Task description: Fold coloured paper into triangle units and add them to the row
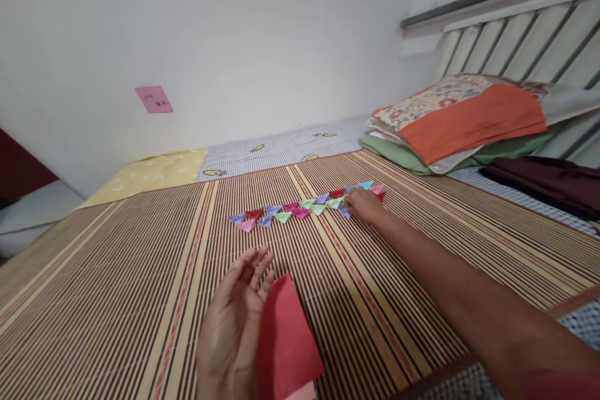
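Note:
Two rows of small folded paper triangles (301,213), in blue, red, pink and green, lie across the striped mat. At their right end, my right hand (364,205) reaches down with its fingers closed together, touching the rows. Whatever is between those fingertips is hidden. Nearer to me, my left hand (238,319) is palm up with its fingers loosely curled and apart, nothing between them. Close against its thumb side is a sheet of red paper (288,340), with a paler pink edge showing beneath it at the bottom.
The striped mat (117,287) covers the bed. Folded cloths and a pillow (473,131) are stacked at the right, near a white radiator (520,44). Dark folded clothing (544,184) lies beside them. A pink note (154,99) is stuck on the wall.

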Available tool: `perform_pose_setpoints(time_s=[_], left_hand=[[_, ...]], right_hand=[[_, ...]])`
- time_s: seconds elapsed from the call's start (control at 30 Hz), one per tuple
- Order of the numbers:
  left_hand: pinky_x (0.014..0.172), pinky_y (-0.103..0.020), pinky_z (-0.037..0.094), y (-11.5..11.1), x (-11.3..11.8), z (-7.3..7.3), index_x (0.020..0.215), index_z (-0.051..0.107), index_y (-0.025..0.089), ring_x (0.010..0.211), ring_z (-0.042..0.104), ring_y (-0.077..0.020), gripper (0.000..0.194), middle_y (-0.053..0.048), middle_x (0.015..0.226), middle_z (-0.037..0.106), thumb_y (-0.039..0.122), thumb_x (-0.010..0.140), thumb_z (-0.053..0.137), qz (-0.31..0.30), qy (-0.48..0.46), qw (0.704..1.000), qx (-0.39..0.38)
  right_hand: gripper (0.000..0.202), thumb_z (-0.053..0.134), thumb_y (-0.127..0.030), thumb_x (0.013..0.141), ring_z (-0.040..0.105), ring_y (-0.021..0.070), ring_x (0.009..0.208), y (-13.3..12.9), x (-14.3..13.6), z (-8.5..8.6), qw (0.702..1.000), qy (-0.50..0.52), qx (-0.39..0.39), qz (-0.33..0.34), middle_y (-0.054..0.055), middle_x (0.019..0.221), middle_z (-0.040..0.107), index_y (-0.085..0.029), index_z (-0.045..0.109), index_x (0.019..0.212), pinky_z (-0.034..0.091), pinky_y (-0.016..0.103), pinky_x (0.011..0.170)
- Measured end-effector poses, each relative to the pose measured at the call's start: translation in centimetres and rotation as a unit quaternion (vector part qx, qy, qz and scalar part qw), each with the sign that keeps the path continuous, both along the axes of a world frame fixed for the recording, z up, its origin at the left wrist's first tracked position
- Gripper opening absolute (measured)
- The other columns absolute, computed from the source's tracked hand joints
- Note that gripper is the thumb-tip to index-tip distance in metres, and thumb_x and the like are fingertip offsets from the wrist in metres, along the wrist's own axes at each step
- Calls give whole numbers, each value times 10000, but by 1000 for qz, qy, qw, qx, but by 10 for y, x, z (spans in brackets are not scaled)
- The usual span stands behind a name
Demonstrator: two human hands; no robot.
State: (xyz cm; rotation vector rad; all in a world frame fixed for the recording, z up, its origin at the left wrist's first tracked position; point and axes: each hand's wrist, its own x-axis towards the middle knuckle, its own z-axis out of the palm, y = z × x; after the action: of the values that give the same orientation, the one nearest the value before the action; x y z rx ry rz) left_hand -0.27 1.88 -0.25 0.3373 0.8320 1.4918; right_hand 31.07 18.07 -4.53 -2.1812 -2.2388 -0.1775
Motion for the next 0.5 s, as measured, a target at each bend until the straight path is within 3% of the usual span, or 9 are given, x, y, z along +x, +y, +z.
perform_pose_setpoints(time_s=[0.5], left_hand=[[742,-298,643,0,-2,6,893,789,101,981,744,-259,272,-176,1067,759,133,937,523,23,-10,1000,-17]], right_hand=[[336,632,-330,983,657,245,1073,12,10,-4,998,-41,14,55,109,1281,628,-163,607,1274,570,450,900]])
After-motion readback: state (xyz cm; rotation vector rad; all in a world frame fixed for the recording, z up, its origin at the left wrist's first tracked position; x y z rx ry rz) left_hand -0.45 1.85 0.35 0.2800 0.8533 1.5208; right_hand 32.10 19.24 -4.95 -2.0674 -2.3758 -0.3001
